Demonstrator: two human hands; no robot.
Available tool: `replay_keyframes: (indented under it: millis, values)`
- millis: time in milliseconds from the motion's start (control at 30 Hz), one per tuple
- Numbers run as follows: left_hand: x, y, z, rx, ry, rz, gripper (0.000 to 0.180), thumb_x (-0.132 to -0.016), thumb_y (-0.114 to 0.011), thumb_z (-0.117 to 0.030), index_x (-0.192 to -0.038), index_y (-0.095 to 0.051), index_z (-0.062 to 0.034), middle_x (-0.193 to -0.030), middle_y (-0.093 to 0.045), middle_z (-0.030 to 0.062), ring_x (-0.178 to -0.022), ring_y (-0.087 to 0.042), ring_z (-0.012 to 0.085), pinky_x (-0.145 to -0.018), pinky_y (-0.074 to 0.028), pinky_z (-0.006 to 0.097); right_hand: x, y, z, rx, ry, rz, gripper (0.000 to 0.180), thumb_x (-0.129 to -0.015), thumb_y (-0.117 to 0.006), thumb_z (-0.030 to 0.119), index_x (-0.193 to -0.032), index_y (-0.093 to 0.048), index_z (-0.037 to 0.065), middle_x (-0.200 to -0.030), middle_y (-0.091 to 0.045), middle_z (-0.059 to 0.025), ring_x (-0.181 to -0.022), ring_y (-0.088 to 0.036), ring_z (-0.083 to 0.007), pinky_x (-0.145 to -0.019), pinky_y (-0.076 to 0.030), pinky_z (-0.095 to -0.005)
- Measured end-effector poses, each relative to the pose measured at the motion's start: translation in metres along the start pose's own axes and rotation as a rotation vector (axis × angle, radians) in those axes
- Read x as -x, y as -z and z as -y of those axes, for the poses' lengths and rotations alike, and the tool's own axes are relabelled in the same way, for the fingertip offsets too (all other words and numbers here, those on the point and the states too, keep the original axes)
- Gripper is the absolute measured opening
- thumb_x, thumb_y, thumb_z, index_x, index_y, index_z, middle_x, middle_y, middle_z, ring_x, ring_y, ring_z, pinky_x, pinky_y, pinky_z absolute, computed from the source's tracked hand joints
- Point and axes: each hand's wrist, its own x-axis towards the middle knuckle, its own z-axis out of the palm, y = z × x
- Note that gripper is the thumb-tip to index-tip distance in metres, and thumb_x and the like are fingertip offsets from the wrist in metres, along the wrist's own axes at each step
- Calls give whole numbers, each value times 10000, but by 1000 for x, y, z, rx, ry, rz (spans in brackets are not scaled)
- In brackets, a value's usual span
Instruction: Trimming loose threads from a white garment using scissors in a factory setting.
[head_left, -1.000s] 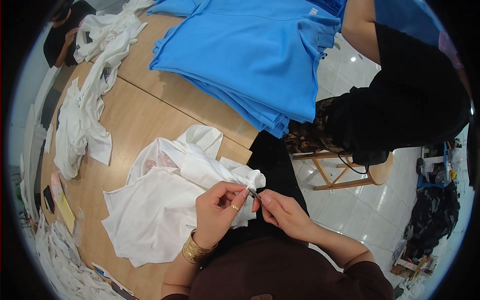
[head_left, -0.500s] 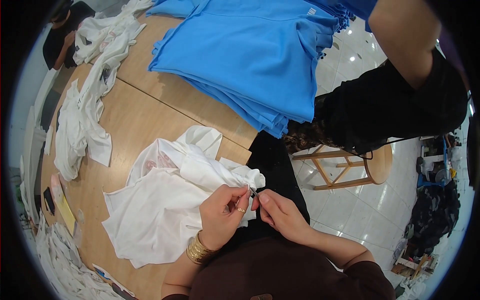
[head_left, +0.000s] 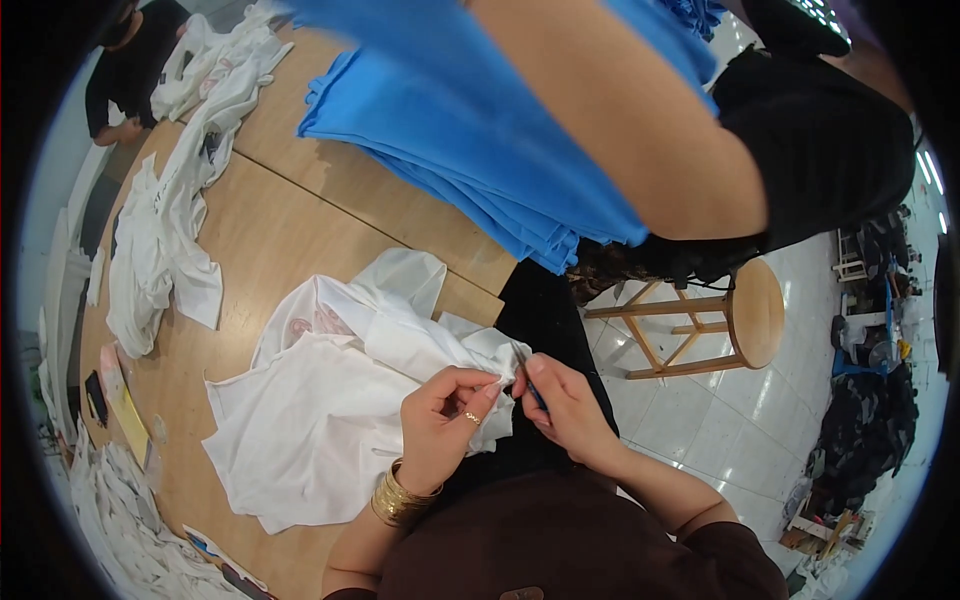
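Observation:
A white garment [head_left: 310, 430] lies loosely spread on the table in front of me, its right end bunched up at my fingers. My left hand [head_left: 445, 410] is closed, pinching a bit of that fabric between thumb and fingertips. My right hand [head_left: 570, 410] grips small thread snips [head_left: 537, 392], with a dark slim blade and a blue handle. The blade points up and away, right beside the pinched cloth. Whether it touches the cloth I cannot tell.
Blue garments [head_left: 430, 130] lie stacked at the far side of the wooden table [head_left: 270, 210]. A co-worker's arm [head_left: 640, 120] reaches across them. More white garments [head_left: 165, 260] lie left, near another person [head_left: 135, 70]. A wooden stool [head_left: 755, 315] stands right.
The co-worker's arm has swung left over the blue stack, lifting blue cloth. My right hand has turned the snips upward, and their blade now shows beyond my fingers. My left hand keeps its pinch.

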Motion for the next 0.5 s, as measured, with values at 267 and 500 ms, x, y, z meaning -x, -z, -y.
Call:
replay_keyframes:
  millis: [267,500]
  values:
    - [2,-5,-1,51,0,-41,105,-835,-651,-13,-933,-647,27,-723,-600,-4,-610,-502,18,-545,-405,171,25,-5,17,109,-96,89,357,-1014,-324,319,-852,-501,55,-549,-379,34,-487,-326,-35,-465,-284,-195]
    - [1,-7,-1,-201,-171,-75,94,-817,-659,-6,-911,-658,-3,-707,-579,14,-564,-518,47,-502,-400,193,23,-1,15,197,-129,73,357,-1014,-324,322,-857,-500,54,-551,-386,25,-493,-337,-46,-475,-299,-203]
